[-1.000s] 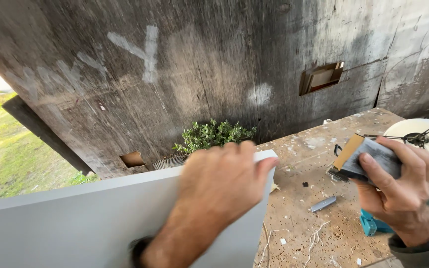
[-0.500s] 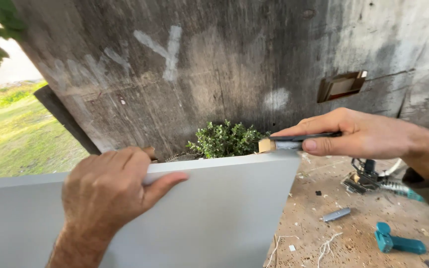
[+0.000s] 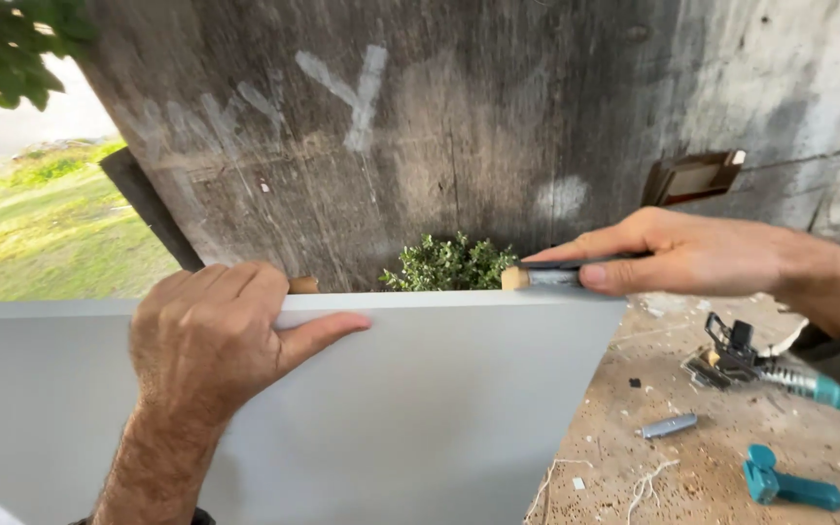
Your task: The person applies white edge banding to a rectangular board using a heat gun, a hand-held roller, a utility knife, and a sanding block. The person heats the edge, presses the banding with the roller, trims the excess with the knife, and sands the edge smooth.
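A pale grey flat board (image 3: 420, 408) stands on edge in front of me. My left hand (image 3: 216, 340) grips its top edge, fingers over the far side and thumb lying along the near face. My right hand (image 3: 692, 255) presses a small sanding block (image 3: 546, 277), tan at its tip and grey along its body, flat on the top edge near the board's right corner. The block's far end is hidden under my fingers.
A dusty workbench (image 3: 634, 467) lies at lower right with a teal-handled power tool (image 3: 799, 384), a teal clamp piece (image 3: 785, 481), a small grey metal part (image 3: 668, 425) and shavings. A rough concrete wall (image 3: 459, 126) stands behind, with a small green shrub (image 3: 449, 262) at its foot.
One second ago my right hand held the block over the workbench. It has since come left onto the board's top edge, and my left hand has slid left along that edge.
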